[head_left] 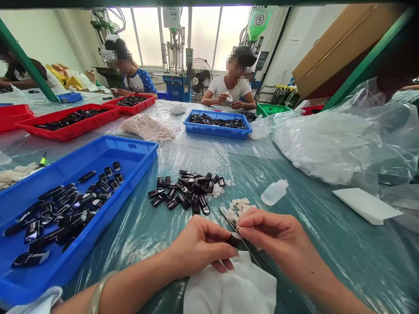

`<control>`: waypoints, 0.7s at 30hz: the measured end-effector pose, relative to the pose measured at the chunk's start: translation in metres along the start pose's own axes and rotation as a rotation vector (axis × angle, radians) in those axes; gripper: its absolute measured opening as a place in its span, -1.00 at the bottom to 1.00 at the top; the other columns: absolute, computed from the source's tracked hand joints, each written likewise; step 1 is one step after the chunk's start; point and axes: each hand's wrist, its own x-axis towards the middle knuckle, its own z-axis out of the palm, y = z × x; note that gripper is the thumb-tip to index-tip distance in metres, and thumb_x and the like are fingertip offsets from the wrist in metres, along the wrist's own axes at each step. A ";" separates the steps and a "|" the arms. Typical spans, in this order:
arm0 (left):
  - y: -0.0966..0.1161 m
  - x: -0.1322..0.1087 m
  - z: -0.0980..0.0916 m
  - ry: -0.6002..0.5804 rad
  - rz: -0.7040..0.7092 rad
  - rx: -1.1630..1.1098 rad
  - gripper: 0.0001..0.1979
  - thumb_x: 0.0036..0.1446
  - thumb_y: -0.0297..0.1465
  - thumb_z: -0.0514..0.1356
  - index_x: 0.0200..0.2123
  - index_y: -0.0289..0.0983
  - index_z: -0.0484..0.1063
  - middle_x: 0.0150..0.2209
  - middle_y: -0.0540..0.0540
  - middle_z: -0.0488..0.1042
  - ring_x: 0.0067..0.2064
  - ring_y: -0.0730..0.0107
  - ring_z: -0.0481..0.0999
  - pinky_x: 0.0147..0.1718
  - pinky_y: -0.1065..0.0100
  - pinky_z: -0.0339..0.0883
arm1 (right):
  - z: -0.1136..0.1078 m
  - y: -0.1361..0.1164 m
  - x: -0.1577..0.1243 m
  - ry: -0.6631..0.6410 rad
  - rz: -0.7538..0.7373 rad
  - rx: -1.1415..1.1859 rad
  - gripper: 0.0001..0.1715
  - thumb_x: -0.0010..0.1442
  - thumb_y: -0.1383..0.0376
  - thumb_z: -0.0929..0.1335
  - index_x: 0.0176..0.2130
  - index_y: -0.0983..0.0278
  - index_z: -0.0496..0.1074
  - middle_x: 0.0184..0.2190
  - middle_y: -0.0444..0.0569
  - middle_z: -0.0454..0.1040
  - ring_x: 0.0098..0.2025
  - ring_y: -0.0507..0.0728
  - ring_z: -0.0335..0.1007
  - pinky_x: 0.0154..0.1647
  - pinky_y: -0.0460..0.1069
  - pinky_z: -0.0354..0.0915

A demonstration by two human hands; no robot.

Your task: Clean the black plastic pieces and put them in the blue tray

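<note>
My left hand (209, 246) is closed, pinching a small glossy black piece (234, 240) between thumb and fingers. Close against it, my right hand (271, 231) has thumb and forefinger pressed together at the piece's upper end; whatever is between those fingertips is too small to make out. A pair of slim metal tweezers (226, 218) lies beneath both hands, partly hidden by them. Under my hands spreads a white cloth (229, 288). Small cream-white bits (240, 204) are heaped just beyond my right fingertips. Farther out lies a loose pile of black pieces (188, 187).
A large blue tray (131, 146) of black pieces stands at left, red trays (111, 114) behind it. A smaller blue tray (218, 131) is farther back. A translucent squeeze bottle (274, 192) and a bulging plastic bag (337, 144) lie right. Several people sit across the table.
</note>
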 end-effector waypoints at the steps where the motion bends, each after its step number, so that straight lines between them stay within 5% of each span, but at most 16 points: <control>1: -0.001 0.000 0.000 -0.001 0.006 0.002 -0.81 -0.12 -0.38 0.26 -0.43 -0.41 0.54 -0.60 -0.03 0.41 -0.52 0.50 0.43 -0.49 0.49 0.34 | 0.001 0.001 -0.002 -0.008 0.006 0.061 -0.84 0.06 0.27 0.37 -0.51 0.28 0.46 -0.53 -0.10 0.41 -0.45 0.05 0.31 -0.44 -0.07 0.26; 21: -0.006 0.002 0.001 0.019 0.037 0.017 -0.83 -0.08 -0.44 0.21 -0.39 -0.38 0.56 -0.61 -0.03 0.41 -0.54 0.50 0.42 -0.49 0.48 0.36 | 0.007 0.009 -0.013 0.018 -0.289 -0.126 -0.77 0.09 0.50 0.33 -0.32 0.20 0.48 -0.42 -0.09 0.42 -0.41 0.03 0.38 -0.45 -0.09 0.31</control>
